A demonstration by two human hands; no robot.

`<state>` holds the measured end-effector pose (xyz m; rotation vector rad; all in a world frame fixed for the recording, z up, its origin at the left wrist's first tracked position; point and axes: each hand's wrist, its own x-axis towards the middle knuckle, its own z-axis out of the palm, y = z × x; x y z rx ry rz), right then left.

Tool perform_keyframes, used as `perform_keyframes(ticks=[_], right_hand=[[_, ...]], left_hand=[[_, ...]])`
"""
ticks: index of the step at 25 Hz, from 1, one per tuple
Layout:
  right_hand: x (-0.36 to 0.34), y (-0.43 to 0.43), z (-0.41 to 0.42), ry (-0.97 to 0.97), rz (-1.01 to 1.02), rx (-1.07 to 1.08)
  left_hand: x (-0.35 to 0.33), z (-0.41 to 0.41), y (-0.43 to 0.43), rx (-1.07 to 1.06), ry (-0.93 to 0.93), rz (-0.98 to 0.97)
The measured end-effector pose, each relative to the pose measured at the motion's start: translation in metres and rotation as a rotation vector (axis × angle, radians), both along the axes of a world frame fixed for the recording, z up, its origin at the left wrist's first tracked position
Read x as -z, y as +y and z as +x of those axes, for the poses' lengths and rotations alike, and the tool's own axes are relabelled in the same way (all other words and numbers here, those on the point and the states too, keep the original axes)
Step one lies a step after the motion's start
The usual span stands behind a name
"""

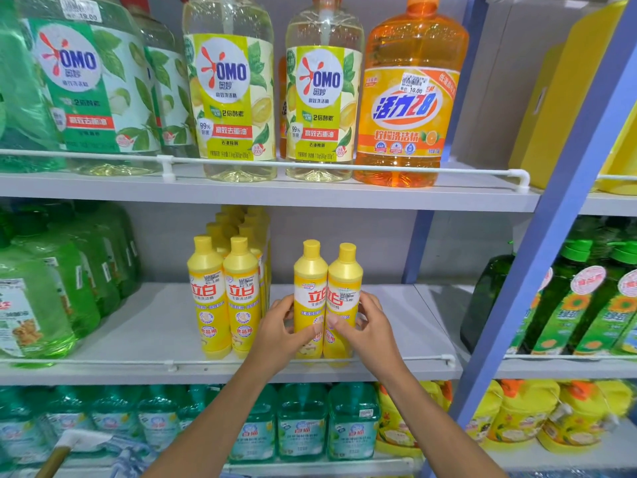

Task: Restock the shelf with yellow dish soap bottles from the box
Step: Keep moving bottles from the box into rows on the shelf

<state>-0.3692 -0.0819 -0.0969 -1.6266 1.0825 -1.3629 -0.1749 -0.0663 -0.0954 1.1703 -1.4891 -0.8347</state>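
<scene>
Placing step: left hand (275, 326) and right hand (370, 327) each grip a yellow bottle (309, 298) at shelf (396, 326) front; next, slide both left beside row (224, 294).

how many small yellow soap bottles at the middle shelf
4 in full view: two front bottles at left; left-held bottle gripped by the left hand; right-held bottle by the right hand. More stand behind the front pair, mostly hidden.
</scene>
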Motion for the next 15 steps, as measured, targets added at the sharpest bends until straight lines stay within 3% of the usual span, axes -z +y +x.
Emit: perform_keyframes(ticks=[7,12,15], right_hand=[[0.007,-0.002,-0.001,0.056,0.064,0.062],[0.035,0.003,0.003,0.412,0.026,0.238],[0.040,-0.004,0.001,0.459,0.031,0.238]], left_hand=[[0.003,0.004,0.002,-0.043,-0.037,0.013],[0.008,-0.008,0.009,-0.165,-0.108,-0.014],[0.013,-0.013,0.002,-0.256,-0.131,0.009]])
